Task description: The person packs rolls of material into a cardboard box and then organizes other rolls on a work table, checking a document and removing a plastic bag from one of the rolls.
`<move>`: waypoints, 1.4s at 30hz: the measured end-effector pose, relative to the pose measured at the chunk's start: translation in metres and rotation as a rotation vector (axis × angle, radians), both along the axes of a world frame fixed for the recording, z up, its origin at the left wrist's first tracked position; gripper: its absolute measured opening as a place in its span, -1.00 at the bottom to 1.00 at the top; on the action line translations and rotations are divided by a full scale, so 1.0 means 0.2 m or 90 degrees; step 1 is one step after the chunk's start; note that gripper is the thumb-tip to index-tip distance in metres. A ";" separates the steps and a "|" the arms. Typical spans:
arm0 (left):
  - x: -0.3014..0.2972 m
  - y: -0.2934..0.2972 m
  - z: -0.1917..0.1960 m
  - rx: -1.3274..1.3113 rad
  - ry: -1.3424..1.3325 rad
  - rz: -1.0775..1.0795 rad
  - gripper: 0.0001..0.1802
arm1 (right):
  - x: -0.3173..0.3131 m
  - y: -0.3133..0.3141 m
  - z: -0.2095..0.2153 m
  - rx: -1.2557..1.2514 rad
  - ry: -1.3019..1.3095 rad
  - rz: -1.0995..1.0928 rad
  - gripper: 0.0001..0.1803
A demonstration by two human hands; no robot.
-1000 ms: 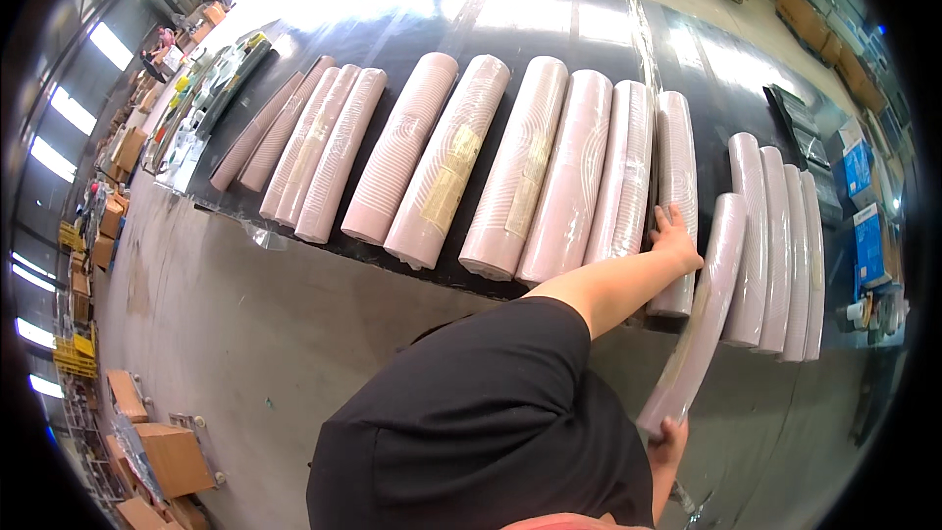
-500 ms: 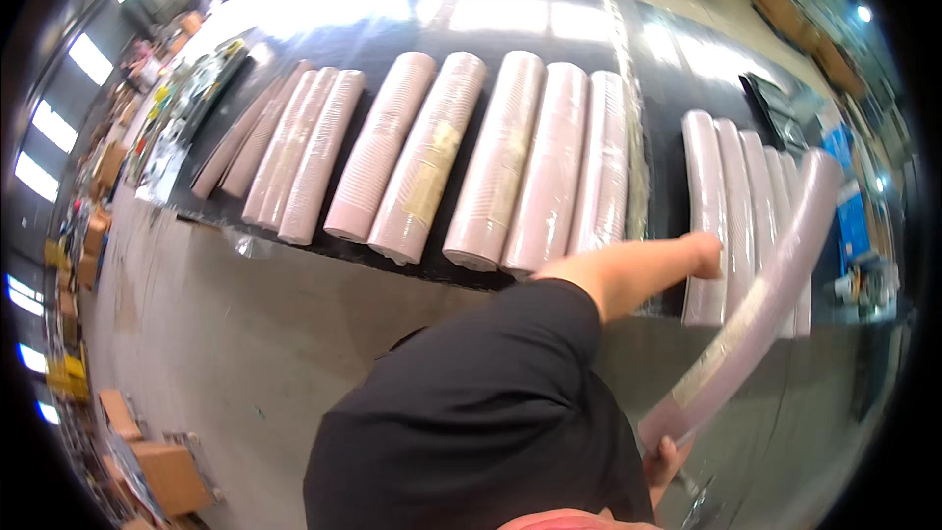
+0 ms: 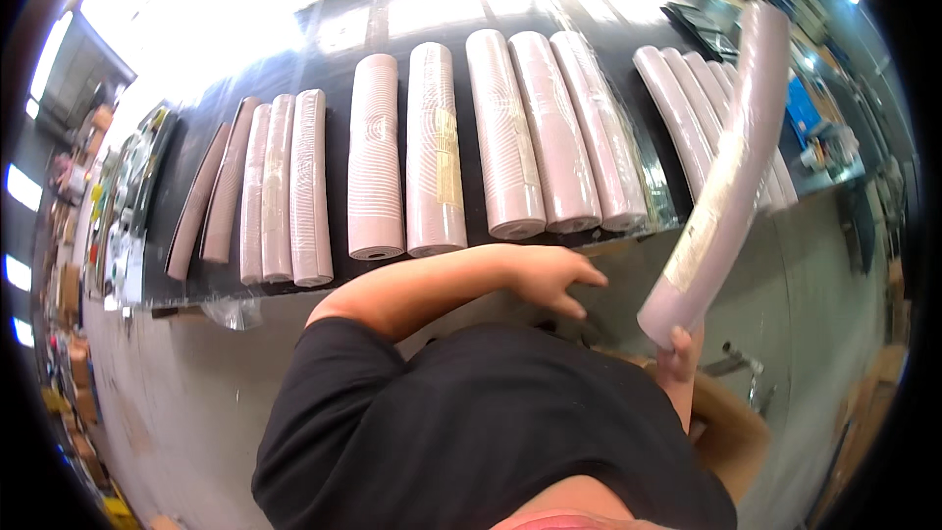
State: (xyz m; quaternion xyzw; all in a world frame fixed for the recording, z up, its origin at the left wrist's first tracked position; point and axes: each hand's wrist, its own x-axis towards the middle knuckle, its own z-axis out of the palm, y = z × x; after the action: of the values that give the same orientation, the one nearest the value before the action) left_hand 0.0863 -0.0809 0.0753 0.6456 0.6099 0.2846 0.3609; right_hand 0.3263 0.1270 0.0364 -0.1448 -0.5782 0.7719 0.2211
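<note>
My right hand (image 3: 679, 351) grips the lower end of a long pink roll in clear wrap (image 3: 728, 162), which stands tilted with its top leaning away to the right. A yellowish tape strip runs along this roll. In front of the table's near edge, my left hand (image 3: 557, 280) is held with its fingers apart and nothing in them. Thick pink rolls (image 3: 512, 137) lie side by side beyond it on the dark table (image 3: 329, 69). Partly hidden behind the held roll is a group of thinner pink rolls (image 3: 677, 113).
Thinner rolls (image 3: 280, 186) lie on the table's left part. A black tray-like item (image 3: 692, 29) and a blue package (image 3: 803, 108) are at the far right. Near my right forearm stand a metal frame part (image 3: 751, 368) and a brown cardboard piece (image 3: 731, 432).
My left hand has come away from the thinner rolls on the right and moved left, in front of my body. The held roll has risen and is more upright. My view has turned.
</note>
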 end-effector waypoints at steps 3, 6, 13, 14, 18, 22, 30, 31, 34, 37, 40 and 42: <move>0.06 -0.47 -0.03 -0.057 -0.011 0.109 -0.31 | -0.12 -0.31 0.02 -0.041 0.040 -0.020 -0.10; 0.11 -0.85 -0.15 -0.152 -0.066 0.228 -0.37 | -0.21 -0.61 -0.01 -0.109 0.016 0.073 -0.09; 0.28 -1.41 -0.40 -0.141 -0.343 0.414 -0.41 | -0.22 -1.15 -0.01 -0.120 -0.010 0.229 -0.19; 0.30 -1.45 -0.40 -0.142 -0.337 0.403 -0.41 | -0.21 -1.20 -0.03 -0.115 -0.003 0.250 -0.20; 0.35 -1.52 -0.39 -0.022 -0.508 0.415 -0.35 | -0.20 -1.26 -0.08 -0.044 -0.050 0.335 -0.20; 0.38 -1.60 -0.36 0.066 -0.568 0.515 -0.32 | -0.34 -1.32 -0.11 0.091 -0.037 0.419 -0.14; 0.45 -1.76 -0.34 0.179 -0.563 0.577 -0.38 | -0.51 -1.47 -0.03 0.053 -0.031 0.604 -0.01; 0.50 -1.78 -0.35 0.187 -0.553 0.581 -0.37 | -0.52 -1.47 -0.06 0.032 -0.029 0.622 0.01; 0.63 -2.01 -0.35 0.144 -0.508 0.674 -0.41 | -0.60 -1.66 -0.07 0.006 -0.043 0.732 0.03; 0.78 -2.38 -0.36 0.163 -0.515 0.742 -0.44 | -0.63 -1.94 -0.05 -0.004 -0.102 0.744 0.04; 0.90 -2.79 -0.45 0.262 -0.580 0.837 -0.47 | -0.68 -2.29 -0.04 -0.005 -0.127 0.765 0.02; 1.01 -3.10 -0.50 0.286 -0.561 0.910 -0.48 | -0.73 -2.57 -0.03 -0.043 -0.129 0.773 0.00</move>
State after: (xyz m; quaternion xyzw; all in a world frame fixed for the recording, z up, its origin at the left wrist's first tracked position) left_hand 0.2874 -0.7007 -0.0243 -0.0054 0.6032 0.7808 0.1627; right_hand 0.1810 -0.3866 0.0305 0.1305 -0.5505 0.7606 -0.3184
